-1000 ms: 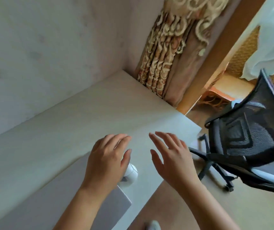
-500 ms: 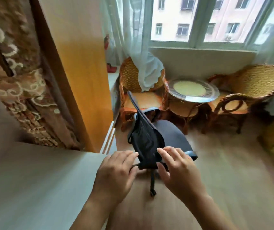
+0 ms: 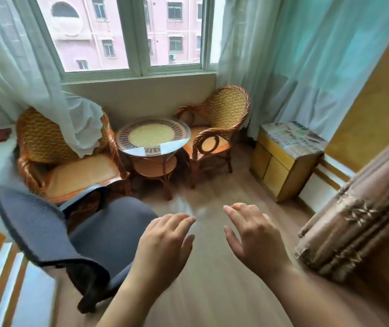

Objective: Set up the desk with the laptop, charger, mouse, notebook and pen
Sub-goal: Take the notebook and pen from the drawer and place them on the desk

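My left hand [image 3: 165, 241] and my right hand [image 3: 252, 237] hover side by side over the wooden floor, palms down, fingers relaxed and spread, holding nothing. Neither the desk nor the laptop, charger, mouse, notebook or pen shows in this view. I face a window corner of the room.
A black mesh office chair [image 3: 54, 237] stands close on the left. Beyond it are two wicker armchairs [image 3: 221, 128] around a round glass-topped table [image 3: 153, 135]. A yellow cabinet [image 3: 283, 166] sits at the right wall, and a brown curtain [image 3: 358, 215] hangs nearer on the right.
The view has swung right, away from the desk with the laptop and white mouse, to the window corner. Both hands stayed held out in front, empty.
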